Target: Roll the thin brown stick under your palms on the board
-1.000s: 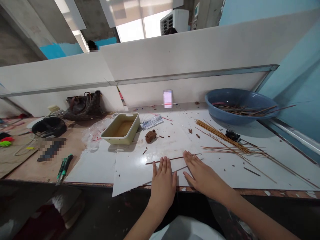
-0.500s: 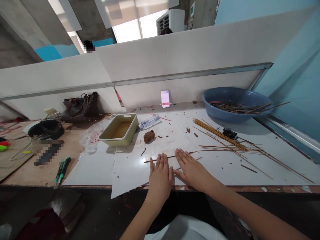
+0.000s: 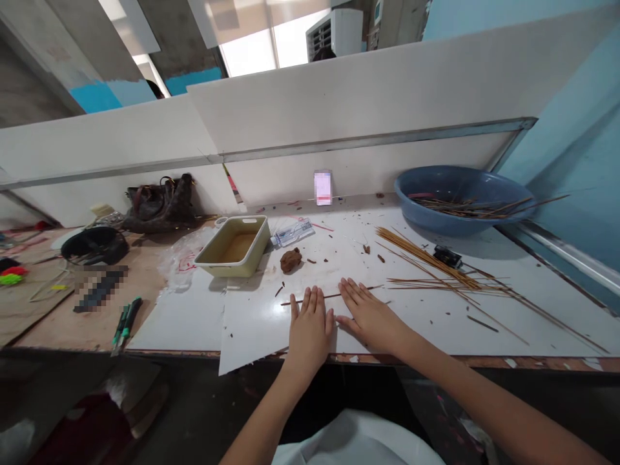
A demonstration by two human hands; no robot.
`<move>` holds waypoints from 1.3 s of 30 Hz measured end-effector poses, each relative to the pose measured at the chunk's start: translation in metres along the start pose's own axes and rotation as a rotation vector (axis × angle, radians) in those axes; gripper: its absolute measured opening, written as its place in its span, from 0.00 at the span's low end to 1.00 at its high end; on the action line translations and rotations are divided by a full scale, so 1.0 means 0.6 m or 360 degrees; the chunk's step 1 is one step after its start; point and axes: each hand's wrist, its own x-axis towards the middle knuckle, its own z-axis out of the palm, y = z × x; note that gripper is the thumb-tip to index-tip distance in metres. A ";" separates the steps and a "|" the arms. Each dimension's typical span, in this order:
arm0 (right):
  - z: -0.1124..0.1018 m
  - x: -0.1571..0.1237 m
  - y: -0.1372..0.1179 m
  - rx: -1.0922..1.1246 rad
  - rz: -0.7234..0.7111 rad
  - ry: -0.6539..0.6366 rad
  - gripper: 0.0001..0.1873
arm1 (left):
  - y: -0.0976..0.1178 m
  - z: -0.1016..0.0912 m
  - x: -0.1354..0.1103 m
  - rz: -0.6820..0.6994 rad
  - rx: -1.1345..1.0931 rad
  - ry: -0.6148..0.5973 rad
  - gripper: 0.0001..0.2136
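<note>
My left hand lies palm down on the white board, its fingers stretched forward. Beside it, my right hand is also flat, fingers extended and thumb pointing toward the left hand. Under the fingers of both hands runs a thin brown stick, roughly crosswise; its two ends and a short middle stretch show. A lump of brown clay sits just beyond the left hand, with small brown crumbs around it. Another thin stick partly shows beside the right hand, mostly hidden by it.
Left of the clay stands a cream plastic basin of brownish liquid. Thin incense-like sticks lie to the right, before a blue tub holding more sticks. A phone leans on the partition. Green-handled cutters and a handbag are left.
Both hands have slid slightly forward, away from my body, and the stick under the fingers has shifted forward with them. The camera view has moved a little.
</note>
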 end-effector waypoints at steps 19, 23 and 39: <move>0.023 -0.039 -0.004 -0.0092 -0.0022 0.0095 0.45 | -0.002 0.006 -0.045 0.0018 -0.0016 0.0063 0.25; 0.033 -0.073 -0.015 -0.0134 -0.0016 0.0127 0.46 | -0.001 0.012 -0.077 0.0048 0.0006 0.0068 0.26; 0.025 -0.070 -0.011 -0.0098 -0.0014 0.0143 0.46 | -0.001 0.007 -0.073 0.0021 0.0030 0.0063 0.26</move>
